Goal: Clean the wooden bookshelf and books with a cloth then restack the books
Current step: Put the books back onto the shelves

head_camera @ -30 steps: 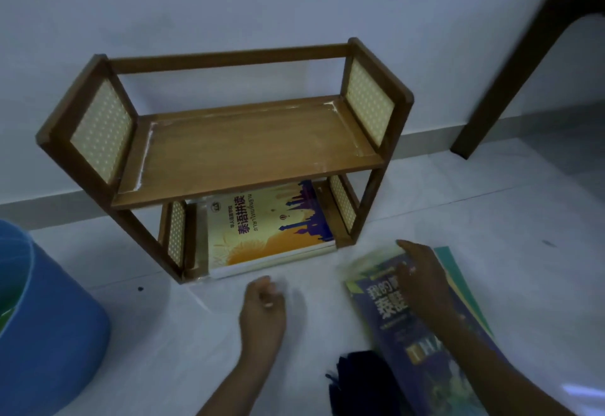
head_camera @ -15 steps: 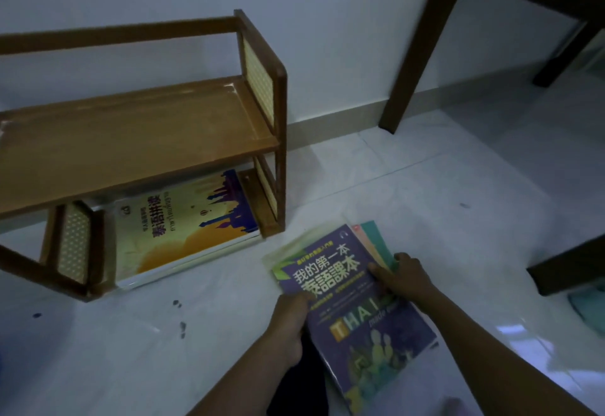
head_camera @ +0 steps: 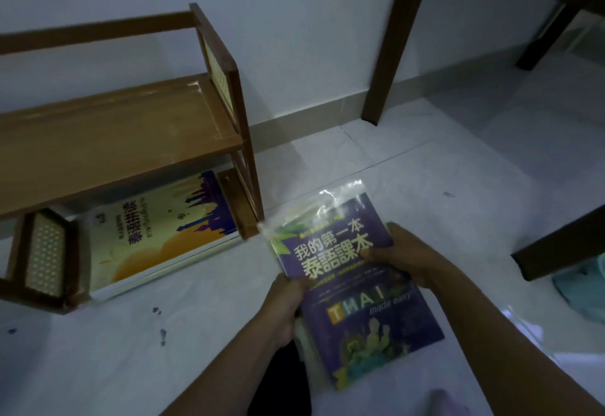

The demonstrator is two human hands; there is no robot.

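Left hand [head_camera: 285,304] and right hand [head_camera: 397,253], fingers curled on opposite edges, hold the purple plastic-wrapped Thai textbook [head_camera: 353,288] above the white floor [head_camera: 163,350], right of the two-tier wooden bookshelf [head_camera: 124,140]. Keep it level — slide it flat onto the yellow book [head_camera: 157,229] on the lower tier.

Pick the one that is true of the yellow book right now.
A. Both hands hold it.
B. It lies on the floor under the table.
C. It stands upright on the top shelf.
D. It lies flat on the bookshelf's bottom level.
D. The yellow book lies flat on the bottom level of the bookshelf, under the bare top shelf; the hands hold the purple book instead.
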